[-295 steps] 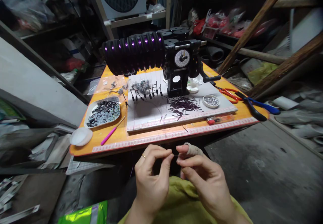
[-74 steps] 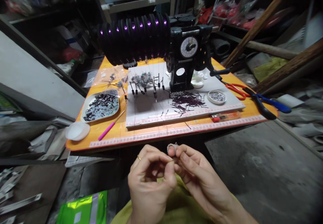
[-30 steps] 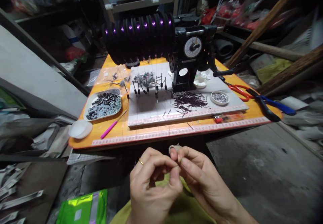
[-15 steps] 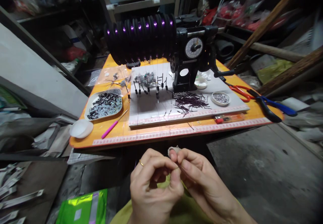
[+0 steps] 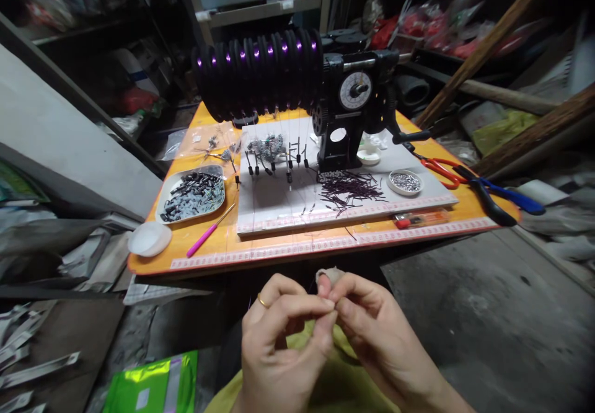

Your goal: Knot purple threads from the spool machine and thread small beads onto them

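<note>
In the head view, the left hand (image 5: 286,338), on which a gold ring (image 5: 263,301) is worn, and the right hand (image 5: 381,332), on which one finger is covered by a pale wrap (image 5: 329,273), are held up close together. Thumb and forefinger are set in a narrow pinch on each, tips almost meeting; what is pinched cannot be made out. This meeting point is held in front of the orange table (image 5: 179,236), above yellow-green cloth (image 5: 353,385). On the table, a winding machine with a dial (image 5: 353,90) and a row of black spools (image 5: 260,78) is stood on a white board (image 5: 251,217), where purple sticks (image 5: 346,190) are heaped beside a dish (image 5: 390,182) of silver beads. Dark and pale pieces are held in a tray (image 5: 160,211), near which a pink-handled tool (image 5: 202,241) is laid. Orange-handled pliers (image 5: 439,168) are placed at the opposite end.
</note>
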`<action>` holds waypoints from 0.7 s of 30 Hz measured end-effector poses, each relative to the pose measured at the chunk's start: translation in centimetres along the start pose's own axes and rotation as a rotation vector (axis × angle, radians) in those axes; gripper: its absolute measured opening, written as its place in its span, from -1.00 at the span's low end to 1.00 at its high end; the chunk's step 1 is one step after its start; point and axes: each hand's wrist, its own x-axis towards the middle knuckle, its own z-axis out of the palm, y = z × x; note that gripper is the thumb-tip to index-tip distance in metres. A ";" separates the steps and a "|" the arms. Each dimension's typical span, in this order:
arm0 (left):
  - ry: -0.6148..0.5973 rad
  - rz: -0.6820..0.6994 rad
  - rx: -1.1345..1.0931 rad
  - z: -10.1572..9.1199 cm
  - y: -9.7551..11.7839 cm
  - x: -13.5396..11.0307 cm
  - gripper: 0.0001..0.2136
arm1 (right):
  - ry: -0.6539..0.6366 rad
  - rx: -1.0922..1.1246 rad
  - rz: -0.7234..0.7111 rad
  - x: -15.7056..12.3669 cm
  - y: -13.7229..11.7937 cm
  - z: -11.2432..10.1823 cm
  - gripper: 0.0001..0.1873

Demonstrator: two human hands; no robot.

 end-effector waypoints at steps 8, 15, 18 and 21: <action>-0.065 0.022 0.010 -0.6 -0.2 0.6 -0.77 | -0.022 -0.227 -0.078 0.2 -0.7 -0.9 -0.95; -0.154 0.132 0.143 -1.3 -0.5 0.8 -0.82 | -0.056 -0.353 -0.086 0.3 -1.4 -0.7 -0.86; -0.179 0.191 0.229 -1.7 -0.7 0.9 -0.80 | -0.050 -0.511 -0.194 0.3 -1.9 -0.9 -0.90; -0.192 0.248 0.280 -1.8 -0.5 1.2 -0.77 | -0.020 -0.674 -0.314 0.2 -2.3 -0.9 -0.96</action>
